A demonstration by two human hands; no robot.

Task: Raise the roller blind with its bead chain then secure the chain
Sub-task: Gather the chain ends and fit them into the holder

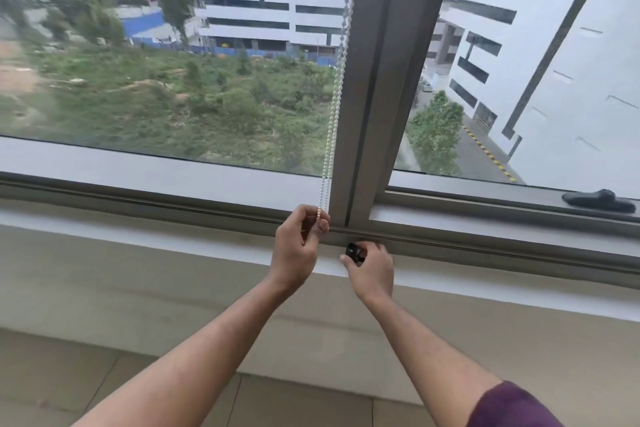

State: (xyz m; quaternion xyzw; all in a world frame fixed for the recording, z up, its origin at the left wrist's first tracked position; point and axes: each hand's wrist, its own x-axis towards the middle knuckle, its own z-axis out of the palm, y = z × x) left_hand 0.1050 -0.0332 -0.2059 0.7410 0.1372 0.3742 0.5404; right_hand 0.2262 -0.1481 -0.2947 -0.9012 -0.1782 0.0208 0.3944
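Note:
A white bead chain [338, 87] hangs as a double strand along the left side of the grey window mullion [381, 80], down to the sill. My left hand [300, 246] pinches the chain's lower end just above the sill. To its right, my right hand [372, 269] grips a small black clip [354, 251] at the base of the frame. The roller blind itself is out of view above the frame's top.
A black window handle [601, 201] lies on the lower frame at far right. The white sill ledge [138, 236] runs across below the glass, with a beige wall and tiled floor [104, 385] beneath. Buildings and greenery show outside.

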